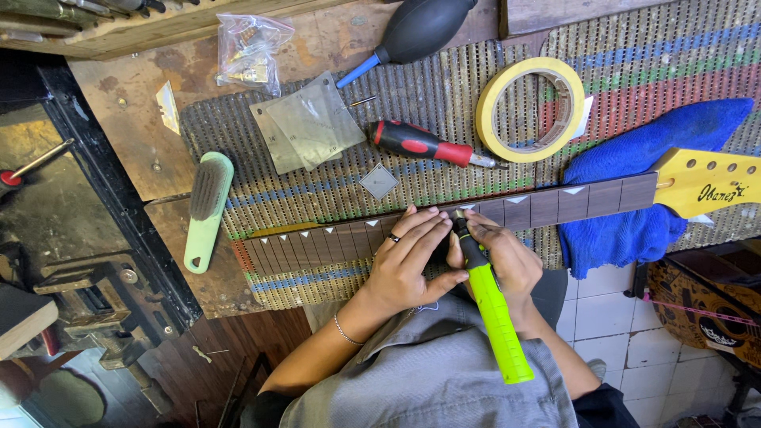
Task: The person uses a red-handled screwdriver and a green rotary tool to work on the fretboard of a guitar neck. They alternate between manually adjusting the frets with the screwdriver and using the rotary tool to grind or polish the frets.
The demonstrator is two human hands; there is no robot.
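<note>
Guitar neck (444,222) is lying across the counter (317,182) under both hands, its head resting on a blue cloth (642,190) for padding. Right hand (503,257) is gripping a green tool (491,309); left hand (412,257) is pressing open beside it, steadying the wood.

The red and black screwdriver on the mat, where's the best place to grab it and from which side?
Probably the fat red-and-black handle of the screwdriver, taken from above with fingers across its width. It lies flat on the ribbed mat, handle towards the clear plastic sheets, metal tip nearly touching the tape roll, so the handle end has more room.
</note>
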